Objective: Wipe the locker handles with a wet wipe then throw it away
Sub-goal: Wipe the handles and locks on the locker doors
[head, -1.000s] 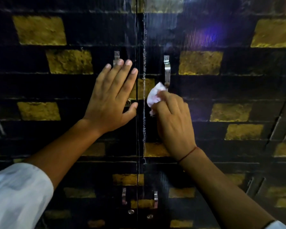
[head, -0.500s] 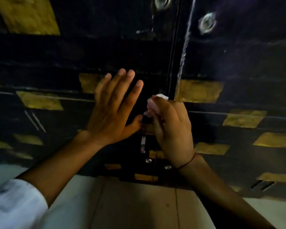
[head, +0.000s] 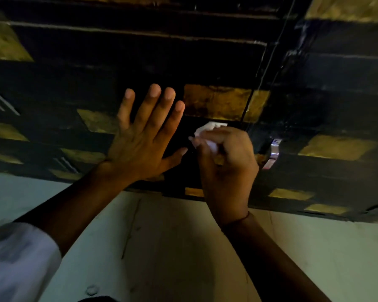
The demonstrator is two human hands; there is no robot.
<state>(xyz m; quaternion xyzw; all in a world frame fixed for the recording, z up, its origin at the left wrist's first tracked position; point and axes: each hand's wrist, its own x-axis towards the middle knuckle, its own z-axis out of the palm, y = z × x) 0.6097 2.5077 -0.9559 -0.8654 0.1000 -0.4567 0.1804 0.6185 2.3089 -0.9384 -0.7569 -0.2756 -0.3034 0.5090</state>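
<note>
Dark lockers [head: 205, 62] — left hand [head: 140, 147] flat, fingers straight; right hand [head: 225, 162] clutching wipe [head: 207, 128].

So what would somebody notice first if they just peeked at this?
Probably the two hands in the middle: the left hand is spread flat against the dark locker door, and right beside it the right hand grips a crumpled white wet wipe. Next, the shiny metal handle just right of the right hand, and the gold patches on the black doors.
</note>
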